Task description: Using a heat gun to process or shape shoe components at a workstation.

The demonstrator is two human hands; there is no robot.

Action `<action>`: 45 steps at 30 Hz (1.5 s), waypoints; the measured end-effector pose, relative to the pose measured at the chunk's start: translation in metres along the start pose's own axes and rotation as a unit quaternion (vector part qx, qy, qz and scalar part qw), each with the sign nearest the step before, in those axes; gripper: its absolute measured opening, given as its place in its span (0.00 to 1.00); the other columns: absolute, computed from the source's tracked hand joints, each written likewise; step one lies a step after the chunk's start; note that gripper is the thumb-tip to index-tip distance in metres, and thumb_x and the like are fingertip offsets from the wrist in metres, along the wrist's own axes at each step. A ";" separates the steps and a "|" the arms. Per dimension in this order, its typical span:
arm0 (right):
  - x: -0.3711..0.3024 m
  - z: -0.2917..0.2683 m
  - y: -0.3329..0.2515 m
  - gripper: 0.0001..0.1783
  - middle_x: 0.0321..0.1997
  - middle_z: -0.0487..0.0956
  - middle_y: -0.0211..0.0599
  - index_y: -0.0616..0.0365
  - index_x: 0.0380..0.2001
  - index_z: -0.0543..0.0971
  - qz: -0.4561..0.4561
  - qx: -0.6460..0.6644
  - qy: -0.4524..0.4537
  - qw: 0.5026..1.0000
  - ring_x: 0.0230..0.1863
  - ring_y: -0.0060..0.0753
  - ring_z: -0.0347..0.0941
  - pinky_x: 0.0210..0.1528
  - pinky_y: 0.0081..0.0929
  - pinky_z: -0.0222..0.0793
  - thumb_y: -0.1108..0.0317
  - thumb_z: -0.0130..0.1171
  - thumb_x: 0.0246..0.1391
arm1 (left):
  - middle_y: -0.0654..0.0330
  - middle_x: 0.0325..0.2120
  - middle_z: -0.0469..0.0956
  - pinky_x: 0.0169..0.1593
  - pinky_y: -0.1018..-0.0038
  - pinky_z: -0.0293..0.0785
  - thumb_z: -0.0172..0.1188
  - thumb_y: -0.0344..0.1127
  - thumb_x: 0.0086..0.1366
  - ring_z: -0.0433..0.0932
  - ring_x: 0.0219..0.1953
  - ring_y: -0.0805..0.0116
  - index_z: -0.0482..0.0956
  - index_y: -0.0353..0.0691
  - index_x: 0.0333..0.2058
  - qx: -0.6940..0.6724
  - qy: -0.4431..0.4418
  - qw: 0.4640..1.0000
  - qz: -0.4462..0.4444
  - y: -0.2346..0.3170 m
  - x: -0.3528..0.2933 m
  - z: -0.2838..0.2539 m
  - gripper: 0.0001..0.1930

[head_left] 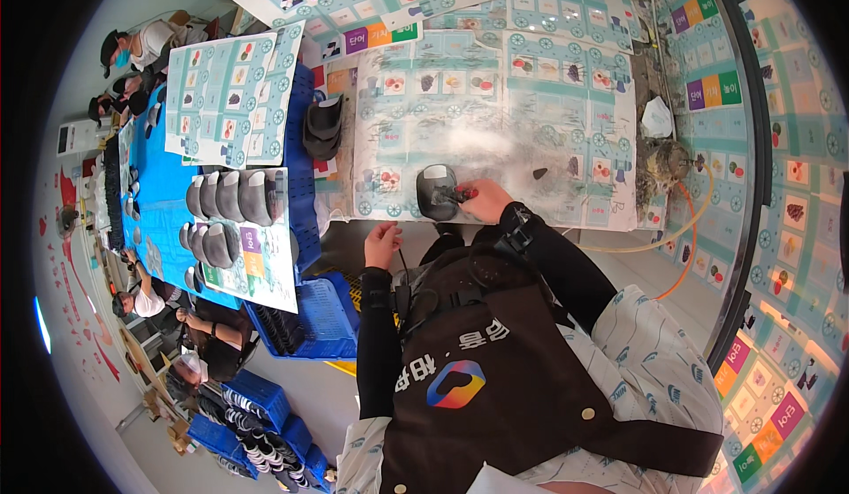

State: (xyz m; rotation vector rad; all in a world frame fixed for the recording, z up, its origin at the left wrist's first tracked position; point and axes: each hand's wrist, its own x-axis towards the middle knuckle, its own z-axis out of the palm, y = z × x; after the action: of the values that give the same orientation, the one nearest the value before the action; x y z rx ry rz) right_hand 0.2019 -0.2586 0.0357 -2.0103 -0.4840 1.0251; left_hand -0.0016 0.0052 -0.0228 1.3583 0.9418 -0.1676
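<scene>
Head view, directed downward onto a sheet-covered worktable point(548, 209) with a pale smear point(482, 140) across its middle. Work apparently in mid-course on a single piece: a dark grey, curved shell point(432, 197), at the near edge of the worktable, just left of the right hand point(485, 200).

Right hand: fingers clamped on a small red-and-dark item point(465, 192), overlapping the shell's right side in this view; contact with the shell, and exact kind of item, not discernible. Left hand point(382, 245): below the near table edge, apart from the shell, fingers loosely curled; any hold on the neighbouring dark cord point(402, 273) impossible to tell.

Done and left, by judgement: handling of this shell seemingly unfinished, given the right hand's place against it. Stack of similar shells point(323, 129) beside the sheets at the left; further rows of shells point(253, 198) on a board point(272, 292) farther left. Finished or waiting: not readable from appearance.

Orientation: long axis of the shell roughly fore-and-aft, running away from the wearer; pale patch at the far end, darker rounded part toward the body. Distinction of front from back: not certain at this scale.
</scene>
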 end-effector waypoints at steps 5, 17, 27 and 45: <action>-0.002 -0.001 -0.004 0.26 0.45 0.83 0.56 0.57 0.51 0.82 0.023 0.032 0.003 0.999 0.49 0.56 0.79 0.53 0.40 0.73 0.64 0.57 0.46 | 0.58 0.35 0.84 0.30 0.80 0.74 0.58 0.33 0.69 0.79 0.27 0.76 0.80 0.34 0.47 -0.009 0.003 1.000 -0.001 -0.002 0.000 -0.003 0.12; -0.003 0.003 -0.005 0.25 0.38 0.83 0.55 0.60 0.49 0.82 0.012 0.054 0.029 0.998 0.42 0.55 0.80 0.47 0.37 0.75 0.64 0.57 0.45 | 0.60 0.36 0.83 0.31 0.81 0.74 0.58 0.35 0.69 0.79 0.28 0.77 0.79 0.38 0.49 -0.005 -0.002 1.000 -0.010 -0.006 0.001 -0.007 0.13; 0.002 0.008 0.000 0.26 0.31 0.84 0.48 0.64 0.51 0.81 0.004 0.031 -0.025 0.999 0.31 0.35 0.81 0.39 0.30 0.76 0.67 0.60 0.47 | 0.58 0.36 0.84 0.31 0.80 0.75 0.58 0.35 0.70 0.80 0.28 0.76 0.79 0.35 0.48 -0.009 0.000 1.000 -0.007 -0.009 0.003 -0.008 0.12; -0.003 -0.003 -0.013 0.26 0.39 0.83 0.54 0.55 0.49 0.83 0.018 -0.040 -0.067 0.997 0.43 0.57 0.79 0.48 0.42 0.75 0.62 0.58 0.44 | 0.58 0.36 0.84 0.31 0.80 0.75 0.57 0.34 0.70 0.80 0.28 0.75 0.79 0.35 0.49 -0.013 0.002 1.000 -0.009 -0.010 -0.002 -0.007 0.13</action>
State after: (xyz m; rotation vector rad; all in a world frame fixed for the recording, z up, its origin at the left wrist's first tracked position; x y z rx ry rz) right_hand 0.2030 -0.2542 0.0488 -2.0362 -0.5705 1.1850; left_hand -0.0118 0.0076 -0.0284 1.3273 0.9572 -0.1649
